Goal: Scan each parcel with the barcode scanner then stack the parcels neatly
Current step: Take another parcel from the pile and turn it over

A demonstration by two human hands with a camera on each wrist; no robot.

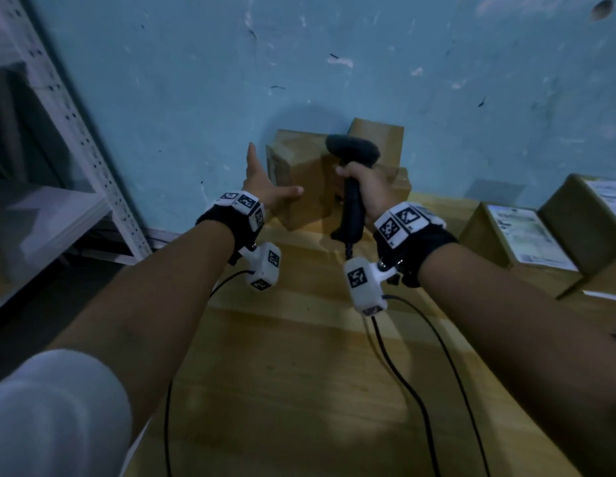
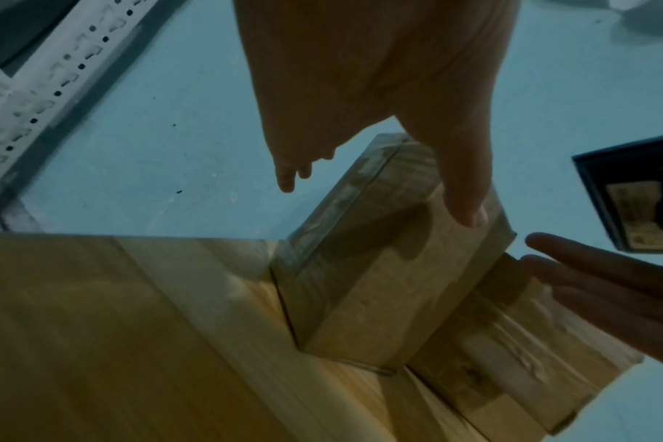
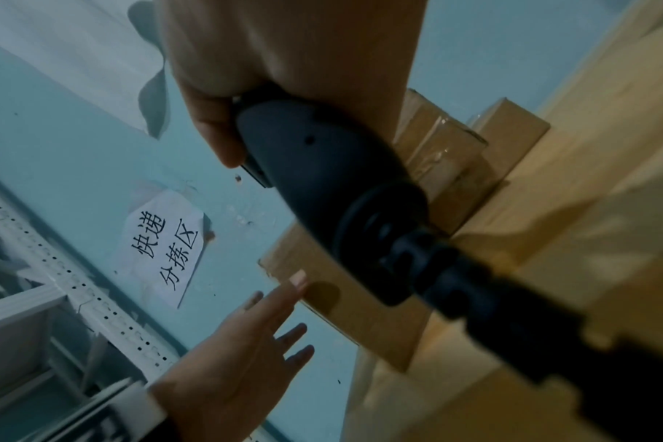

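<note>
Several brown cardboard parcels are stacked against the blue wall at the back of the wooden table (image 1: pixel 299 373). The nearest taped parcel (image 1: pixel 299 160) (image 2: pixel 379 284) (image 3: pixel 360 314) sits on a lower one (image 2: pixel 511 359). My left hand (image 1: pixel 263 177) (image 2: pixel 360 119) (image 3: pixel 246 344) is open at its left side, the thumb (image 2: pixel 462 194) against the parcel and the fingers straight beside it. My right hand (image 1: pixel 368 191) (image 3: pixel 246 74) grips the handle of the black barcode scanner (image 1: pixel 353 151) (image 3: pixel 322 179), whose head hangs just in front of the stack.
Two more parcels with white labels (image 1: pixel 526 235) (image 1: pixel 595 208) lie at the table's right edge. White metal shelving (image 1: pixel 75 132) stands to the left. A paper sign (image 3: pixel 163 245) hangs on the wall. Black cables (image 1: pixel 420 373) trail across the tabletop.
</note>
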